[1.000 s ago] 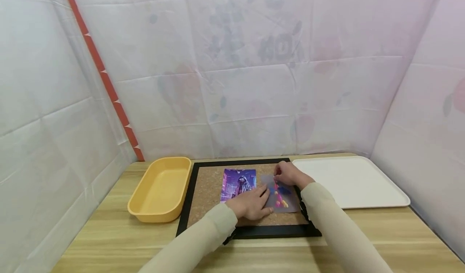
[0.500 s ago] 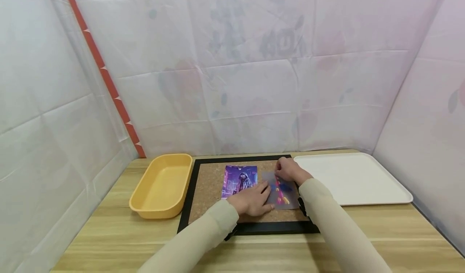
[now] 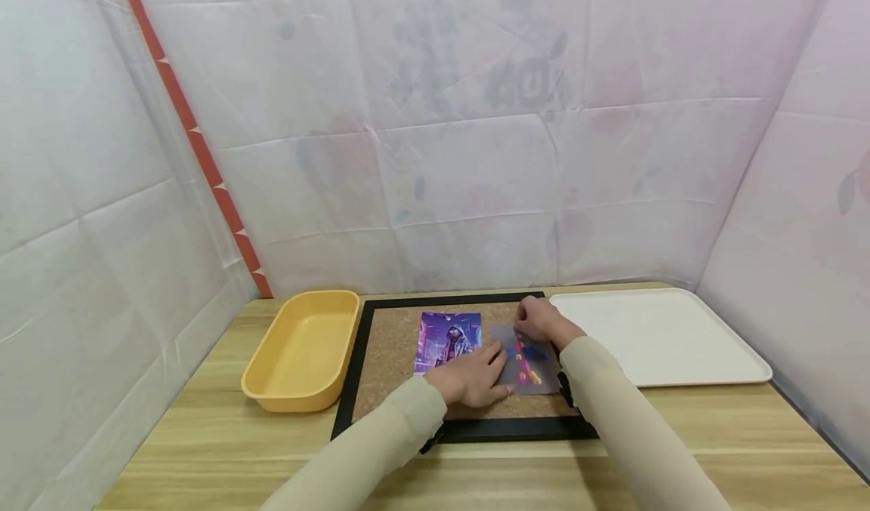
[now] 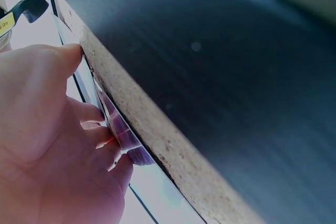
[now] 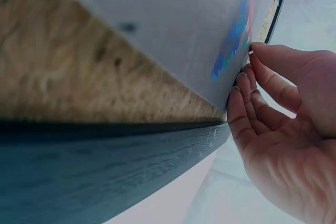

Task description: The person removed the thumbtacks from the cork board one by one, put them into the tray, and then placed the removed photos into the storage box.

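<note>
A cork board [image 3: 390, 345] in a black frame lies on the table. On it are a purple picture card [image 3: 442, 330], showing a hooded figure, and a grey card [image 3: 540, 384] with pink, yellow and blue marks. My left hand [image 3: 472, 377] rests with fingers spread, pressing the grey card's left edge and covering the purple card's lower corner. At the grey card's top edge, my right hand [image 3: 540, 320] pinches thumb against index finger. A small pin-like thing sits between those fingertips, mostly hidden even in the right wrist view, where the grey card [image 5: 168, 30] lies against the cork.
A yellow tray [image 3: 306, 352] stands left of the board. To the right lies a white tray [image 3: 659, 337], close to my right forearm. White sheeting [image 3: 469, 171] walls off the back and both sides of the wooden table [image 3: 204, 450].
Both hands keep their places on the board, the right one still pinching at the grey card's top edge. The head view has shifted slightly.
</note>
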Tool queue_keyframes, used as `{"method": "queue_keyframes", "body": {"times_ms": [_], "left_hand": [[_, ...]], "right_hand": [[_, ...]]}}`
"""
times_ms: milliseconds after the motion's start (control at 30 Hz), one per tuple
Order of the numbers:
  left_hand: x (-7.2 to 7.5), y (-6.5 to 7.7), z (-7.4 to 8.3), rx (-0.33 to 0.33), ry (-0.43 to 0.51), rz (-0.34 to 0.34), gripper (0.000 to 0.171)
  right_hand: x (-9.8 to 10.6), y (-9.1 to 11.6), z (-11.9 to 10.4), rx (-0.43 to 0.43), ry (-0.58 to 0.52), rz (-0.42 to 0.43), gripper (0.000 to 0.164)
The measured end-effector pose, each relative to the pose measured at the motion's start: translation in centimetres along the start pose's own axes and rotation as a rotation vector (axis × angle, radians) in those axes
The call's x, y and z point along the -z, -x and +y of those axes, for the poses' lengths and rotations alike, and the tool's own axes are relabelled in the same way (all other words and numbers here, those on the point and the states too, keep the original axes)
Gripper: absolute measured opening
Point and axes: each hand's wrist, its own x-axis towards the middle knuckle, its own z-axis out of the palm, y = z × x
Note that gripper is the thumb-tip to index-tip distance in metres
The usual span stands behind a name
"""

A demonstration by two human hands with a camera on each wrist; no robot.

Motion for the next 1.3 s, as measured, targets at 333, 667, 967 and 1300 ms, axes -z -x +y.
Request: {"method": "queue_keyframes", "body": {"times_ms": [333,667,967,1300], "left_hand": [[0.12,-0.01,0.03,0.008,0.004,0.004,0.072],[0.12,0.0,0.05,0.01,0.013,0.0,0.072],[0.23,0.01,0.05,0.01,0.017,0.003,0.071],[0.21,-0.01,0.13,0.01,0.026,-0.004,0.071]], "right_hand": [[0.06,0.26,0.52,0.055,-0.044,0.013,0.015],[-0.09,0.14,0.92,0.052,-0.074,0.015,0.014],[0.04,0.26,0.57,0.045,-0.075,0.017,0.014],[-0.16,0.26,0.35,0.022,-0.047,0.029,0.018]]}}
